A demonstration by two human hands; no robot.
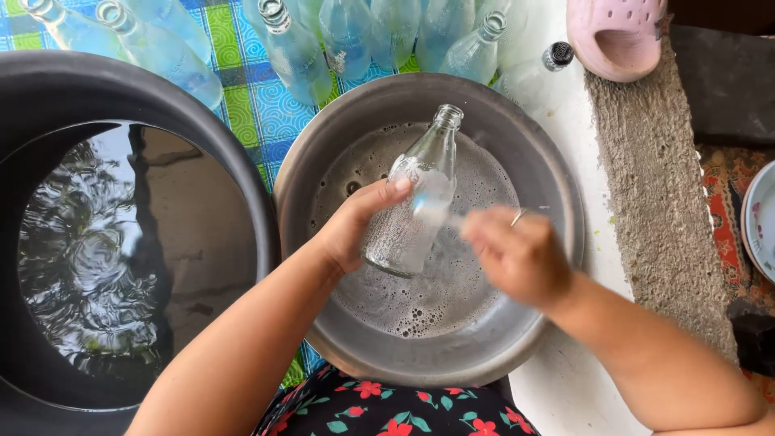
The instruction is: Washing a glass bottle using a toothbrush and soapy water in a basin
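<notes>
My left hand point(355, 226) grips a clear glass bottle point(416, 194) by its lower body, holding it tilted over a round metal basin point(557, 210) of soapy water. The bottle's open neck points up and away. My right hand point(517, 254) is blurred and closed beside the bottle's right side, touching it at mid-height; a ring shows on one finger. Whether it holds something small I cannot tell.
A big black tub point(48, 89) of clear water fills the left. Several clear glass bottles point(291, 48) lie on a blue-green patterned mat point(250, 105) behind the basin. A pink sandal point(617, 36) sits top right, a concrete strip point(662, 186) beside it, a plate's edge point(759, 222) far right.
</notes>
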